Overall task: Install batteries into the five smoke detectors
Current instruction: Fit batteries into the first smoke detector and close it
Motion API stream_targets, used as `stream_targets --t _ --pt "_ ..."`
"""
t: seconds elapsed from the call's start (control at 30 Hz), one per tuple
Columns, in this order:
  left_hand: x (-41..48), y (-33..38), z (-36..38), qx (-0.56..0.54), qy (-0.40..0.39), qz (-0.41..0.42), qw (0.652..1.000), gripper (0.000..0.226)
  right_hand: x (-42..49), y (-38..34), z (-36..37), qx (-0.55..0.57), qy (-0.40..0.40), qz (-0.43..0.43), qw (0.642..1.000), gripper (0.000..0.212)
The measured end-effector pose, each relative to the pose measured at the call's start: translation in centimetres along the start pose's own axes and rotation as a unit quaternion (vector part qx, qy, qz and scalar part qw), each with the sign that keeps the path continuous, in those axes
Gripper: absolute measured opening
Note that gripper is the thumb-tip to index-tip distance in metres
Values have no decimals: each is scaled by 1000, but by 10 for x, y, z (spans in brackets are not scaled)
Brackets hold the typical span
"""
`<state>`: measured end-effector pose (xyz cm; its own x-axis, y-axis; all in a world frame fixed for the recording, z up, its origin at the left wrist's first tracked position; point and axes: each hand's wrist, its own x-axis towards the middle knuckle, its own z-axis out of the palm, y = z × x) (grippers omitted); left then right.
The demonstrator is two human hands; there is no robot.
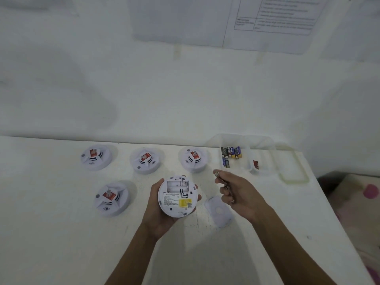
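Four white face-up detectors (96,157) sit on the table (61,243), their red stickers too small to read. The left hand (156,212) cradles the fifth detector (177,196) back-up above the table's middle. Its battery bay is empty, and its yellow label and black print are illegible. A loose cover (219,211) lies just right. The right hand (238,194) pinches a battery (217,175) near the clear container (265,145) of batteries (231,153).

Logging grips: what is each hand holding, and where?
Left hand cups the smoke detector by its rim; right hand grips batteries around their middle.
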<state>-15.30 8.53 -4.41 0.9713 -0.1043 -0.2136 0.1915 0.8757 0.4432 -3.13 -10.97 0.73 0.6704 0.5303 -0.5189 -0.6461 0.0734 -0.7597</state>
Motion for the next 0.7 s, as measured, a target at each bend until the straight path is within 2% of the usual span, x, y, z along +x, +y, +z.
stream_targets --t 0.2,0.37,0.47,0.53,0.7 --pt "-3 -1 2 7 8 -1 1000 72 -21 -3 21 -82 -2 -94 992 21" --pt "-2 -2 1 7 8 1 1000 76 -33 -8 35 -119 9 -171 978 6" --pt "-2 -4 -1 4 0 -5 1000 73 -39 -7 43 -152 8 -201 968 25" --pt "-2 -4 -1 2 -1 -3 1000 72 -42 -7 47 -183 7 -224 957 30" --pt "0 -6 -3 -1 -5 1 1000 81 -47 -10 61 -260 3 -266 928 12"
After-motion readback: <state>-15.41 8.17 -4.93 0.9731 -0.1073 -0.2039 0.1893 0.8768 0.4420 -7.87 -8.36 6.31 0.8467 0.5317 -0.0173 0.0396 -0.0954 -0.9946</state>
